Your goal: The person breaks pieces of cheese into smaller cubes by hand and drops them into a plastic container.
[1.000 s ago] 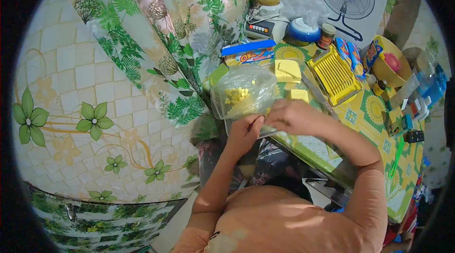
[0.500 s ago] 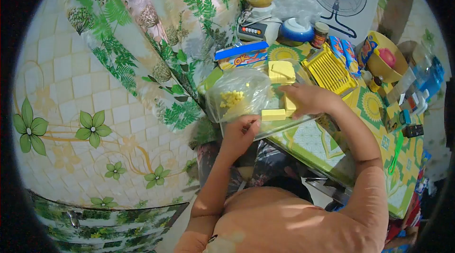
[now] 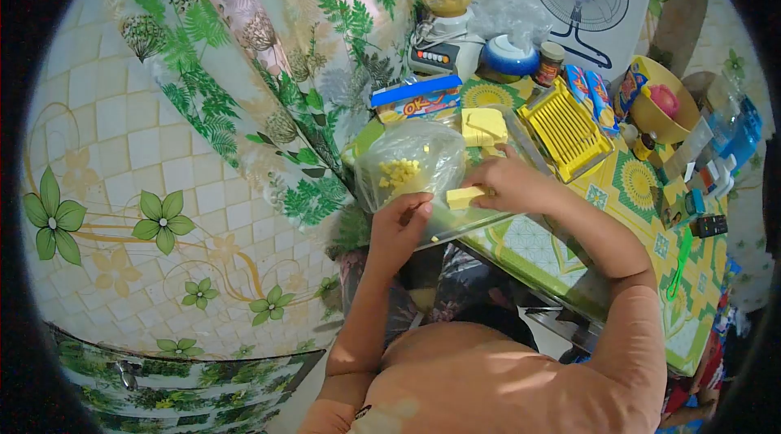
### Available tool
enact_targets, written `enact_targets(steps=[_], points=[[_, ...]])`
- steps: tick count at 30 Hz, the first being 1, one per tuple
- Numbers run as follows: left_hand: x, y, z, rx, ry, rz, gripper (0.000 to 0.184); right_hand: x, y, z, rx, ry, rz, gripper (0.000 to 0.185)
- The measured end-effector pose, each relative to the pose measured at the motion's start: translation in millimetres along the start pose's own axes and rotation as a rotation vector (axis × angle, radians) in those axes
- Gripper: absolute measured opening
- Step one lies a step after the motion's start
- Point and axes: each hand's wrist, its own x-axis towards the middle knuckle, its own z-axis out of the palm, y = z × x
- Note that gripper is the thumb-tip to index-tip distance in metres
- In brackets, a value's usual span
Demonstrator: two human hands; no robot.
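My right hand (image 3: pixel 509 181) is closed around a yellow block, whose left end shows beside a smaller yellow piece (image 3: pixel 464 197) on the clear tray (image 3: pixel 480 224). Just left of that piece, my left hand (image 3: pixel 402 225) has its fingers bent together near the bag's lower edge; whatever they hold, if anything, is too small to make out. Small yellow cubes (image 3: pixel 400 173) lie in the clear plastic bag (image 3: pixel 433 149). Behind my right hand sits a larger yellow block (image 3: pixel 484 126).
A yellow slotted rack (image 3: pixel 565 130) stands to the right of the tray. Behind are a blue-and-orange box (image 3: pixel 416 98), a blender (image 3: pixel 443 52), a blue-and-white bowl (image 3: pixel 510 57) and a jar (image 3: pixel 549 64). A yellow bowl (image 3: pixel 665 100) is farther right.
My right hand has moved right from beside my left hand, then closed at the yellow block. My left hand has shifted slightly left.
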Motion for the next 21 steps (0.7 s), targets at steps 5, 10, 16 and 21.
enact_targets(steps=[5, 10, 16, 21], points=[[0.1, 2.1, 2.9, -0.165, -0.031, -0.004, 0.028, 2.5, -2.0, -4.3, 0.614, 0.163, 0.061, 0.031], [-0.8, 5.1, 12.1, -0.376, -0.110, -0.040, 0.035, 8.0, -28.4, 9.1, 1.308, 0.143, 0.181, 0.035], [1.6, 0.6, 12.6, -0.342, -0.186, -0.108, 0.035, 14.2, -25.4, 38.3, 1.485, 0.131, 0.231, 0.039], [1.7, 2.9, 9.9, -0.313, -0.144, -0.198, 0.035, 14.8, -22.1, 49.9, 1.473, 0.168, 0.164, 0.048]])
